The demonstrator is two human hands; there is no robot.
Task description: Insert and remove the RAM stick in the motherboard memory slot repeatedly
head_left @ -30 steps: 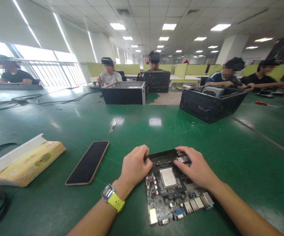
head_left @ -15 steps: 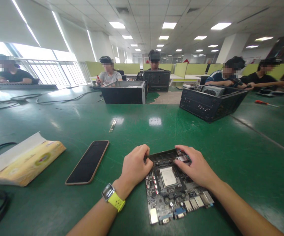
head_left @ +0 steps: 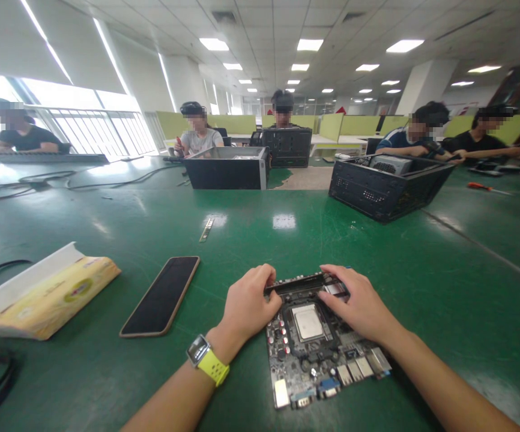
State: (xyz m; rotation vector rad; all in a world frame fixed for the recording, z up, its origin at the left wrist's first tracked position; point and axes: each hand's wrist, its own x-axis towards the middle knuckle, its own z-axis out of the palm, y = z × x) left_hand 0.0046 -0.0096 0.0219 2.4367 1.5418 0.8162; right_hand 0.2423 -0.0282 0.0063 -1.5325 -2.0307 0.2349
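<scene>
A motherboard (head_left: pixel 291 366) lies on the green table with its ports toward me and a silver processor (head_left: pixel 307 322) bare in its socket. My left hand (head_left: pixel 248 303), with a yellow-strapped watch (head_left: pixel 206 360) on the wrist, is closed at the board's far left corner, fingers curled and thumb against the end of the long dark slots (head_left: pixel 299 284). At the far right corner my right hand (head_left: pixel 361 303) grips the board, thumb on the near side and fingers over the far edge. Both sets of fingertips are partly hidden.
A phone (head_left: pixel 161 297) and a yellow tissue pack (head_left: pixel 62 294) lie to the left. Farther off is a memory stick (head_left: pixel 206 230). Two open computer cases (head_left: pixel 226 171) (head_left: pixel 377 189) stand beyond, with a screwdriver (head_left: pixel 487 188) at right. Several people sit around the table.
Along the board's far edge, the dark strip between my hands looks different, with more of the slots and edge showing. Both hands have stayed almost in place.
</scene>
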